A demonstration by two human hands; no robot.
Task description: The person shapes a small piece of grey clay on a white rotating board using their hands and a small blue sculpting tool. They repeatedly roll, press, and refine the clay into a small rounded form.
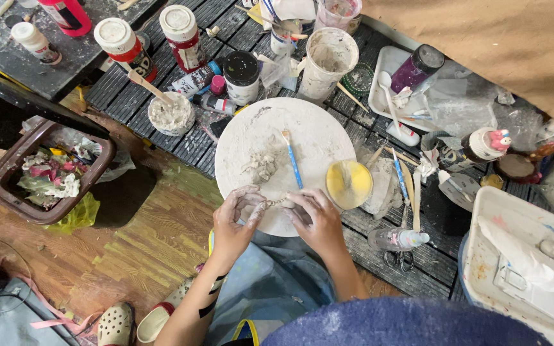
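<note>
Overhead view of a cluttered work surface. A small piece of pale clay (pixel 276 202) is pinched between the fingertips of the left hand (pixel 235 221) and the right hand (pixel 315 221), both curled closed about it and smeared with clay. The piece is held over the near edge of a round white board (pixel 315 138), on which a blue-handled brush (pixel 293 163) and a clay lump (pixel 261 168) lie. A yellow lid (pixel 349 184) is seen just beside the right hand. The piece's shape is largely hidden by the fingers.
</note>
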